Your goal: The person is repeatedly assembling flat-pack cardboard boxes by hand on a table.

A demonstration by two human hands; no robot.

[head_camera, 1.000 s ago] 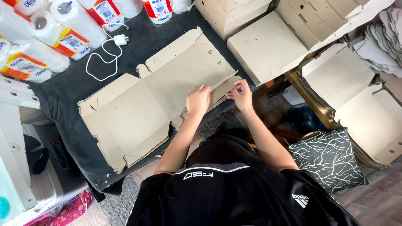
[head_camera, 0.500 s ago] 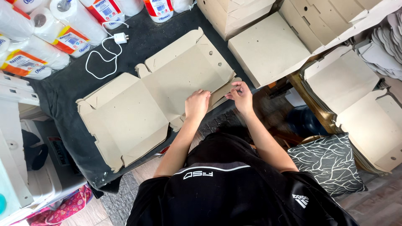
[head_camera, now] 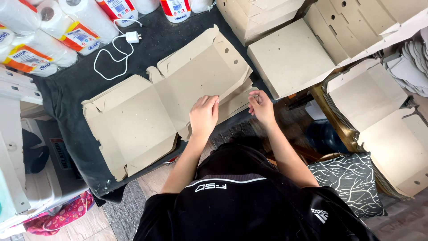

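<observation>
left hand (head_camera: 204, 115) flat, right hand (head_camera: 261, 105) pinching flap of cardboard box blank (head_camera: 169, 102) | dark cloth table (head_camera: 71, 93)

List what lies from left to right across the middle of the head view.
White plastic crates → flat unfolded cardboard box → left hand → right hand → stack of flat cardboard sheets.

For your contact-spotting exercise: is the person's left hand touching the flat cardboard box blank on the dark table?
Touching. The head view shows the left hand lying palm-down on the cardboard box blank, fingers pressed on its panel with no gap visible.
</observation>
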